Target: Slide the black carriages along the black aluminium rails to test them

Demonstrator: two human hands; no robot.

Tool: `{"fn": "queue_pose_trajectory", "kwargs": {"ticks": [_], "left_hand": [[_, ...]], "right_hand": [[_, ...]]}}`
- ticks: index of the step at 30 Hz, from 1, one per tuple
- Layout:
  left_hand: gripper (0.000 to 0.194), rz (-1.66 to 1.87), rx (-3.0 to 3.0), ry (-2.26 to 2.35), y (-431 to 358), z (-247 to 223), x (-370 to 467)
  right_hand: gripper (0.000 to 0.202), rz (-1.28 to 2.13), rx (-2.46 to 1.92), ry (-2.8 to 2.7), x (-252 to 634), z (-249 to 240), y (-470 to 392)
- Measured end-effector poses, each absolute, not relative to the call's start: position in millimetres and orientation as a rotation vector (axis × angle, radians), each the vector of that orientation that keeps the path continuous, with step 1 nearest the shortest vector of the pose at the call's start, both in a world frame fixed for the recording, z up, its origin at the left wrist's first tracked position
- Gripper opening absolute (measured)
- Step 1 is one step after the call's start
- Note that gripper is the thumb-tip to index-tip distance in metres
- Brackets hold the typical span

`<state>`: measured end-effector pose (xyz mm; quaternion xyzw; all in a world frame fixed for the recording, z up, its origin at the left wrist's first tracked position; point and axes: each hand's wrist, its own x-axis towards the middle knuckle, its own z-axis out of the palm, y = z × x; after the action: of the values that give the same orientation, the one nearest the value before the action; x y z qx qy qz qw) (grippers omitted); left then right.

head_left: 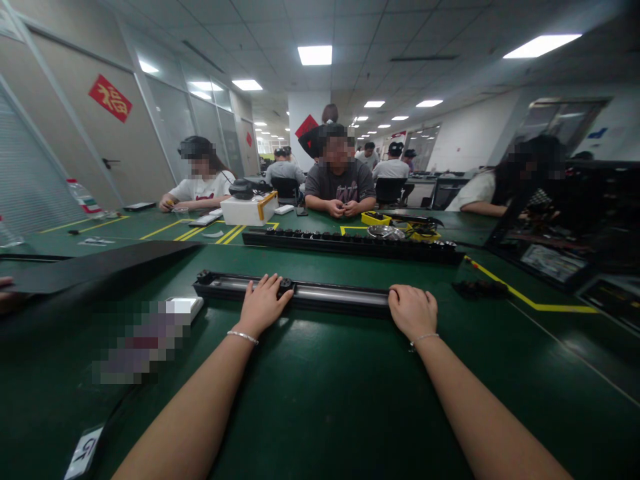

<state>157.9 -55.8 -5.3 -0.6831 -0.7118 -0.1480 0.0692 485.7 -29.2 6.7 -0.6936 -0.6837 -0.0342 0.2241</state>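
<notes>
A long black rail (340, 300) with a shiny channel along its top lies across the green table in front of me. My left hand (263, 303) rests over its left half, fingers stretched out and spread, thumb beside a small round black part (285, 285) on the channel. Around the rail's right end my right hand (414, 310) is closed, its fingers bent over the edge. Another small black part (204, 275) sits at the rail's left end. Behind it lies a second long black rail (350, 245) carrying a row of small black parts.
A phone-like device (185, 307) lies left, near a dark sheet (125, 263). Farther back are a white box (245, 210), a metal dish (385, 232) and yellow trays (376, 219). Dark equipment (560, 220) stands right. Several people sit around; one person (340, 180) faces me.
</notes>
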Motion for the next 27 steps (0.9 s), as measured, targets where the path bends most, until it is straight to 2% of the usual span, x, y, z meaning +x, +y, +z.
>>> {"fn": "queue_pose_trajectory", "kwargs": {"ticks": [27], "left_hand": [[0.056,-0.453,-2.132,-2.050,-61,-3,173]], "right_hand": [[0.037,-0.110,-1.905,-1.886,486,5,-28]]}}
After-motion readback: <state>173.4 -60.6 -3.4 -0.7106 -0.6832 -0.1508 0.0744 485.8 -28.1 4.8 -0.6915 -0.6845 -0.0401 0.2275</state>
